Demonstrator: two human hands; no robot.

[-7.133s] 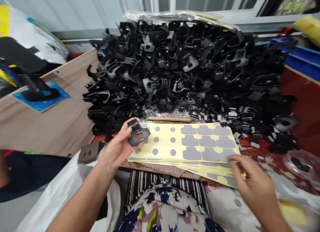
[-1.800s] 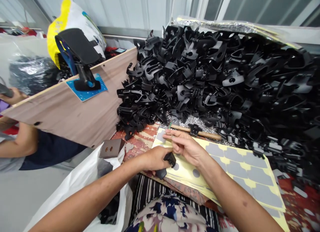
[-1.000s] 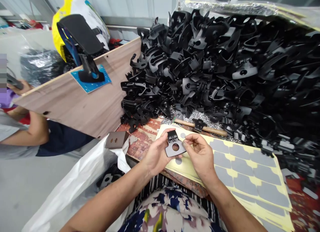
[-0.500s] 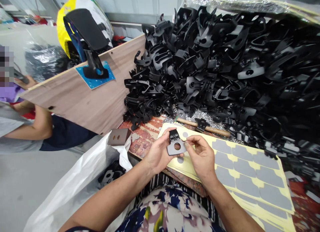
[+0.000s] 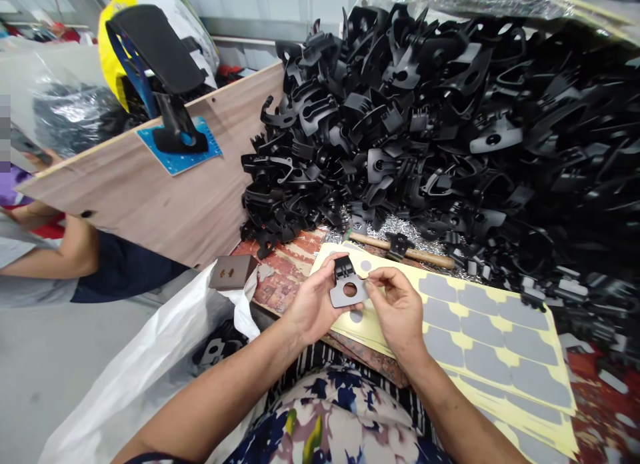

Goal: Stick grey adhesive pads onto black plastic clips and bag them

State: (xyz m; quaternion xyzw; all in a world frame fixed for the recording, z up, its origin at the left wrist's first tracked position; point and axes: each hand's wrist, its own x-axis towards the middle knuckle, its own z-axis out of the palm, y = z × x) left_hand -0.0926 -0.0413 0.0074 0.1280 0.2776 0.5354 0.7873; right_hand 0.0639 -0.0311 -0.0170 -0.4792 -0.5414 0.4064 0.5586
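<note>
A black plastic bracket point(image 5: 344, 267) lies in my left hand point(image 5: 311, 304), gripped between thumb and fingers. Its flat base is covered by a grey sticker point(image 5: 345, 295) with a round hole, facing up. My right hand point(image 5: 400, 307) pinches the sticker's right edge between thumb and forefinger; the exact contact is partly hidden. Both hands are above yellow backing sheets point(image 5: 440, 347) that carry rows of grey stickers. Just behind them, a wooden-handled tool point(image 5: 425, 256) lies with another black bracket point(image 5: 399, 245) against it.
A big heap of black plastic brackets point(image 5: 400, 137) rises behind the sheets. To the left are a wooden board point(image 5: 165, 197), a brown block point(image 5: 233, 273) and a white sack point(image 5: 145, 377) with black parts inside. Another person's arm point(image 5: 75, 251) shows at far left.
The whole view has shifted slightly, so the scene sits a little further left. Both hands keep nearly the same hold on the bracket and sticker.
</note>
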